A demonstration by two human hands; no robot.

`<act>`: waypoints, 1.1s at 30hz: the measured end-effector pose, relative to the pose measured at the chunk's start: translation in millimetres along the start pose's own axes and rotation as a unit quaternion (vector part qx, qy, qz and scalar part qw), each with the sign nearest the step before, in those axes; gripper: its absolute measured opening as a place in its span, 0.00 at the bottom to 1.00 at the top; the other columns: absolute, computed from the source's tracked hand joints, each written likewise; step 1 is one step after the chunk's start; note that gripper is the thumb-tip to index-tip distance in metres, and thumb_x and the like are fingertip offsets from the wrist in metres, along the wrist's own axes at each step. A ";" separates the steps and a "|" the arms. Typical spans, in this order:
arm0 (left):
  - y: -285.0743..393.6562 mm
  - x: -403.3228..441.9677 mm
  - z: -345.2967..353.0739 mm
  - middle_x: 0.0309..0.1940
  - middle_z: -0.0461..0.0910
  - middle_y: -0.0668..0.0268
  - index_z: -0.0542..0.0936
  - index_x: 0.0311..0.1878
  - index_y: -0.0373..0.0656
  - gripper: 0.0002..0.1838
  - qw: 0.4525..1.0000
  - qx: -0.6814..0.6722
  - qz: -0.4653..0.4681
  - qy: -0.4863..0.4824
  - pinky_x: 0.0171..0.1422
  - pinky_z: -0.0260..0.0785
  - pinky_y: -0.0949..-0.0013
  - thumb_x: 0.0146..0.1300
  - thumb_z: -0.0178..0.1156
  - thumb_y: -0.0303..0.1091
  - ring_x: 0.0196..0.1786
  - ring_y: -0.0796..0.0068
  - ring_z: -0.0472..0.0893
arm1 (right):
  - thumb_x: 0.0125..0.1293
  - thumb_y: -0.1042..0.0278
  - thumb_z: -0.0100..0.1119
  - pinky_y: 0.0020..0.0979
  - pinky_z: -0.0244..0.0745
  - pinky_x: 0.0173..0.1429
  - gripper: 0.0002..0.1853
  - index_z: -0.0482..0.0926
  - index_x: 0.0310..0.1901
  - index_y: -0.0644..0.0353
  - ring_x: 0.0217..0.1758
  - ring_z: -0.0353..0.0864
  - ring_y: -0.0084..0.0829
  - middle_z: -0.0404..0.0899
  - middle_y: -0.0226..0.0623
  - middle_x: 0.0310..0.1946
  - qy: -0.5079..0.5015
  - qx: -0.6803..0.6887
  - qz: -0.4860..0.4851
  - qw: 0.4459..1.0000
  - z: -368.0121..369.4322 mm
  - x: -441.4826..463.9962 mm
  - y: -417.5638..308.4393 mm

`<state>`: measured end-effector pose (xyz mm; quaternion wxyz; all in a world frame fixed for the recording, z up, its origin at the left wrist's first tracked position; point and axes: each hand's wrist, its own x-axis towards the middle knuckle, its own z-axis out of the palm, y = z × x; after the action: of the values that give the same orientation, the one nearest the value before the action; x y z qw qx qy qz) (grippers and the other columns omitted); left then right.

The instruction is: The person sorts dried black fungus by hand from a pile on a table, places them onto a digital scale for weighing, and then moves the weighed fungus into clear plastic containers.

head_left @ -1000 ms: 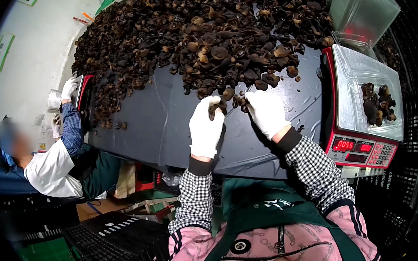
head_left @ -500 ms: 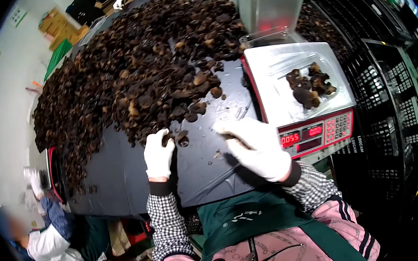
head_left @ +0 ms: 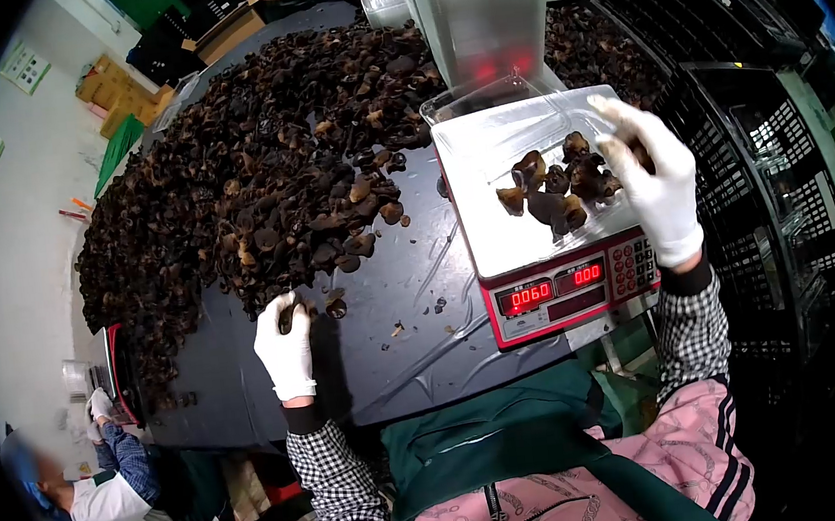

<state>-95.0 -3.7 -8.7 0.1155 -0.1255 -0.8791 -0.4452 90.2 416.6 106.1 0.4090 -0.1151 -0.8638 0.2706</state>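
Note:
My left hand (head_left: 286, 345), in a white glove, is at the near edge of a large heap of dark brown dried fungus (head_left: 259, 175), with its fingers closed round a dark piece. My gloved right hand (head_left: 652, 170) is over the right side of the scale (head_left: 566, 286), thumb and fingers apart; a dark bit shows behind the fingers. On the scale a clear plastic tray (head_left: 527, 144) holds several fungus pieces (head_left: 556, 211). The red display reads 0.060 and 0.00.
Stacked clear trays (head_left: 485, 18) stand behind the scale. Black crates (head_left: 771, 176) are on the right. A co-worker (head_left: 114, 506) sits at the lower left beside another scale (head_left: 121, 374). Small crumbs lie on the dark tabletop (head_left: 415, 341).
The view has swung right. My right hand has moved from the tabletop to over the scale. More fungus lies in the tray, and the reading rose from 0.055 to 0.060.

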 end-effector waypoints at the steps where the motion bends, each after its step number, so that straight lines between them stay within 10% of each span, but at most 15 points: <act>1: 23.1 3.1 2.4 0.44 0.87 0.64 0.85 0.48 0.36 0.09 0.999 -0.036 -0.007 -0.026 0.53 0.78 0.70 0.67 0.66 0.26 0.47 0.76 0.86 | 0.66 0.74 0.70 0.23 0.78 0.40 0.20 0.83 0.60 0.61 0.34 0.81 0.21 0.88 0.36 0.43 0.009 0.019 -0.006 1.000 5.2 5.6 11.8; 6: 170.0 -3.2 54.9 0.46 0.84 0.66 0.85 0.47 0.37 0.07 0.963 -0.172 0.110 -0.174 0.37 0.81 0.76 0.67 0.64 0.23 0.39 0.80 0.84 | 0.81 0.55 0.54 0.32 0.75 0.63 0.20 0.82 0.60 0.63 0.56 0.84 0.32 0.86 0.43 0.52 -0.146 0.158 0.042 0.976 23.5 2.6 47.7; 16: 252.1 -3.9 180.1 0.56 0.81 0.56 0.80 0.62 0.47 0.24 0.882 -0.119 0.382 -0.249 0.67 0.68 0.52 0.67 0.68 0.46 0.60 0.52 0.79 | 0.83 0.43 0.46 0.32 0.72 0.70 0.31 0.78 0.66 0.65 0.64 0.79 0.30 0.81 0.38 0.62 -0.045 0.300 0.216 0.928 17.4 -30.8 20.7; 18: 249.1 1.6 172.2 0.67 0.78 0.53 0.79 0.66 0.45 0.25 0.881 -0.154 0.349 -0.281 0.76 0.65 0.53 0.70 0.66 0.45 0.71 0.50 0.75 | 0.83 0.43 0.46 0.33 0.71 0.71 0.30 0.79 0.65 0.64 0.64 0.80 0.31 0.82 0.39 0.61 -0.027 0.299 0.187 0.935 18.6 -30.6 19.3; 22: 203.0 25.8 150.9 0.59 0.84 0.55 0.84 0.58 0.42 0.14 0.909 -0.347 0.122 -0.199 0.71 0.73 0.58 0.72 0.63 0.33 0.64 0.61 0.83 | 0.85 0.51 0.45 0.35 0.69 0.75 0.26 0.80 0.63 0.68 0.65 0.80 0.34 0.83 0.43 0.60 0.082 0.289 0.169 0.939 16.7 -31.4 16.2; 24: 147.8 53.2 140.1 0.50 0.88 0.61 0.84 0.57 0.41 0.13 0.961 -0.192 0.136 -0.146 0.50 0.81 0.62 0.76 0.60 0.35 0.46 0.66 0.87 | 0.85 0.52 0.44 0.38 0.70 0.74 0.27 0.79 0.61 0.71 0.65 0.81 0.38 0.83 0.48 0.60 0.149 0.247 0.149 0.946 12.6 -37.5 15.4; 28: 73.5 54.1 163.5 0.43 0.85 0.60 0.86 0.50 0.48 0.12 0.923 0.064 0.364 -0.105 0.53 0.76 0.56 0.65 0.60 0.29 0.47 0.56 0.83 | 0.86 0.51 0.36 0.39 0.76 0.63 0.30 0.78 0.60 0.74 0.55 0.84 0.40 0.83 0.52 0.54 0.194 0.248 0.090 0.945 13.4 -57.0 -1.4; 33: 46.4 21.0 185.0 0.37 0.81 0.56 0.84 0.43 0.43 0.07 0.940 0.140 0.289 -0.117 0.52 0.73 0.55 0.62 0.61 0.26 0.45 0.53 0.80 | 0.85 0.52 0.43 0.32 0.77 0.48 0.27 0.80 0.53 0.73 0.39 0.82 0.29 0.84 0.44 0.40 0.026 0.384 0.117 0.915 34.4 -103.3 -65.0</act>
<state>-116.6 175.4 -73.8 0.1520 -0.4078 -0.8658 -0.2470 131.2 306.6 58.1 0.4093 -0.0566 -0.6628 0.6245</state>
